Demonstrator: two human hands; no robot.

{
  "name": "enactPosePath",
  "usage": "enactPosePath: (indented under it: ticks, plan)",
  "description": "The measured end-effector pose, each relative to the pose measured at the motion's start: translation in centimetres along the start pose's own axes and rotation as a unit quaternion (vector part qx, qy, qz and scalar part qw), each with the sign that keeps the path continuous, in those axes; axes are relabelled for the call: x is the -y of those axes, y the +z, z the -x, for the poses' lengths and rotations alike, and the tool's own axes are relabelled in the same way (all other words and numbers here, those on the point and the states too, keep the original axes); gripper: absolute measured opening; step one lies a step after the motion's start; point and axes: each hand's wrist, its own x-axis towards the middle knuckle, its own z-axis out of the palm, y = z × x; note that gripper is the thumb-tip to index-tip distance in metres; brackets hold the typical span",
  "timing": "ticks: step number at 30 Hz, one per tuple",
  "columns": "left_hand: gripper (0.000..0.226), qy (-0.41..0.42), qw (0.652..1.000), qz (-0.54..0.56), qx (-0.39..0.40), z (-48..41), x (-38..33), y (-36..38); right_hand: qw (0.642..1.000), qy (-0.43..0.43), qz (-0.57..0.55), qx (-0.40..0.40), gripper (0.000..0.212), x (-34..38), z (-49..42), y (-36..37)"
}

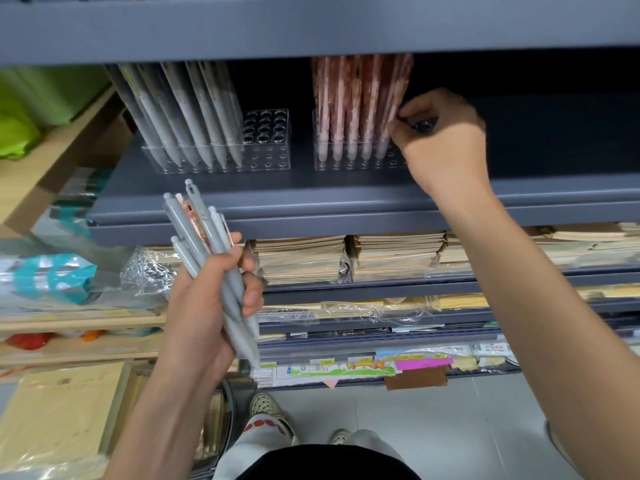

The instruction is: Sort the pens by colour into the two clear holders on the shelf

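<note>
Right hand [440, 140] reaches onto the shelf [242, 202], fingers curled, fingertips pinching the rightmost pink pen [393, 109] at the right end of the right holder [325, 164]; a small dark object beside the curled fingers cannot be identified; left hand [207, 299] hangs lower, in front of the shelf edge, fingers and thumb wrapped round a bundle of grey pens [228, 292], click-buttons pointing up and tips down; one patterned pink pen [192, 213] shows among the bundle's upper ends.

Right holder, of clear plastic, carries the pink pens [349, 105] standing close together, tips seated in its holes; left holder [270, 161], also clear and drilled with rows of round holes, stands just beside it on the same shelf, the two apart by a narrow gap; sorted grey pens [187, 109] occupy its left part and lean to the left.

Lower shelves hold wrapped stacks of notebooks [301, 258] and coloured paper goods [422, 363]; green bags [20, 133] lie at far left; shoes [265, 407] rest on the tiled floor [450, 427].
</note>
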Motion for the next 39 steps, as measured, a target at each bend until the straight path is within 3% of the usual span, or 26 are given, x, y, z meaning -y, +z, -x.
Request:
enactPosePath:
  ticks: [3,5,11,16,22,29,36,39]
  plan:
    - [0.015,-0.010,0.999,-0.022,0.022,-0.1,-0.1,-0.3,0.992,0.006,-0.113,-0.051,0.012,0.7,1.2,-0.2]
    - [0.018,-0.029,0.997,-0.046,0.053,0.0,0.0,-0.3,0.987,0.003,-0.159,-0.038,0.012,1.4,2.4,-0.2]
    - [0.017,-0.096,0.983,-0.067,0.139,0.7,0.8,0.4,0.930,0.006,-0.269,0.251,0.011,3.5,6.2,0.6]
    - [0.031,-0.122,0.972,-0.085,0.183,1.2,1.3,0.5,0.895,0.026,-0.272,0.352,0.016,4.1,7.5,2.1]
    - [0.035,-0.102,0.979,-0.091,0.149,1.1,0.9,0.2,0.872,0.047,-0.313,0.373,0.011,3.7,7.7,2.6]
    - [0.016,-0.098,0.987,-0.071,0.104,1.2,0.8,-0.9,0.880,0.071,-0.386,0.268,0.017,3.3,7.2,2.5]
    - [0.024,-0.085,0.992,-0.048,0.082,1.1,0.6,-1.1,0.877,0.027,-0.298,0.377,0.015,3.7,8.6,3.5]
    - [0.019,-0.087,0.994,-0.016,0.061,0.9,0.3,-1.5,0.886,0.018,-0.299,0.353,0.013,4.8,8.0,4.2]
